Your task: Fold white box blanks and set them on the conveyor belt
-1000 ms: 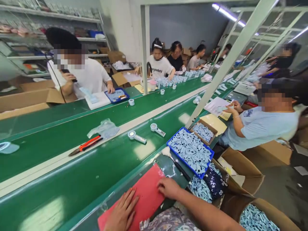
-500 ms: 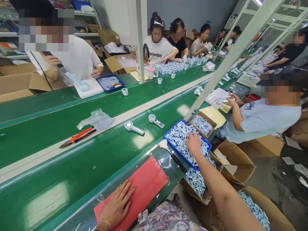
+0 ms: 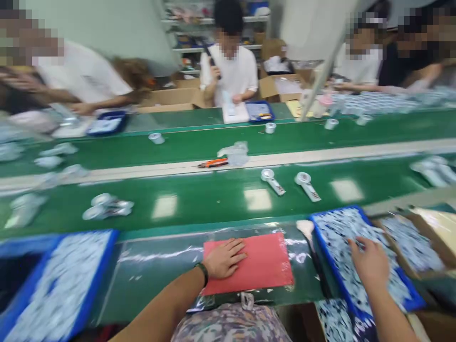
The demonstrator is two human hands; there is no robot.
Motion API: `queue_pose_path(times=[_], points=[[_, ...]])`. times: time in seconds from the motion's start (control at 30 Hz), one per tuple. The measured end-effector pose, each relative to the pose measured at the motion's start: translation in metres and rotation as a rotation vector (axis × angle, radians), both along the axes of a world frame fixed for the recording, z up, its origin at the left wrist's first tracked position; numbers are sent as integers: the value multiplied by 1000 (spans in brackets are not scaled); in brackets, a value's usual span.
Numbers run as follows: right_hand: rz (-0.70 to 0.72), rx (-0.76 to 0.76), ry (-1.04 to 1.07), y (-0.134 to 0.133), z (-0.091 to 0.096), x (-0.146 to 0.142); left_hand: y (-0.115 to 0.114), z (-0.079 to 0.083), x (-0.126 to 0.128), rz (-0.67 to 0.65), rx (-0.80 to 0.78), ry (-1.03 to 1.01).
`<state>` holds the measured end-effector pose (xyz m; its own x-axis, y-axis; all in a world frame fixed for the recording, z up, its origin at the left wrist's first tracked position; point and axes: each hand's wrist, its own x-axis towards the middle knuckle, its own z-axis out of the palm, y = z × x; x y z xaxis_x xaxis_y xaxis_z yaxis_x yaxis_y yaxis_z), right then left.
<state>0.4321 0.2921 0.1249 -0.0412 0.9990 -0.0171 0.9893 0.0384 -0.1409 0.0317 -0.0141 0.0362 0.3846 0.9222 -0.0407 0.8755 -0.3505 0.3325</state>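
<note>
Left hand (image 3: 224,259): flat, fingers spread on red pad (image 3: 265,266) | right hand (image 3: 368,263): fingers parted among pale blue pieces (image 3: 342,247) in blue tray (image 3: 333,212); blur hides any pinch | green conveyor belt (image 3: 213,199) lies ahead

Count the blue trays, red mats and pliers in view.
Blue trays: 4
Red mats: 1
Pliers: 1
Total: 6
</note>
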Motion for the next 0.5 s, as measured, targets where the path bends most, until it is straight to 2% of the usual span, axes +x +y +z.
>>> queue_pose_path(times=[0.07,0.17,0.23,0.27,0.33,0.37,0.43,0.5], points=[[83,-51,241,-18,-19,-26,1,0,7,15,-18,-8],[124,-314,499,-71,-49,-92,5,1,6,27,-21,-16],[155,-507,599,-118,-63,-139,-1,10,-10,83,-14,-8],[185,-587,638,-140,-69,-159,-9,17,-26,140,-10,4],[247,-679,655,-173,-78,-184,-35,38,-78,326,-1,47],[266,-689,630,-181,-82,-186,-51,50,-111,447,7,78],[250,-649,555,-182,-89,-173,-80,75,-185,715,36,149],[205,-597,508,-176,-89,-146,-84,94,-250,893,93,194]])
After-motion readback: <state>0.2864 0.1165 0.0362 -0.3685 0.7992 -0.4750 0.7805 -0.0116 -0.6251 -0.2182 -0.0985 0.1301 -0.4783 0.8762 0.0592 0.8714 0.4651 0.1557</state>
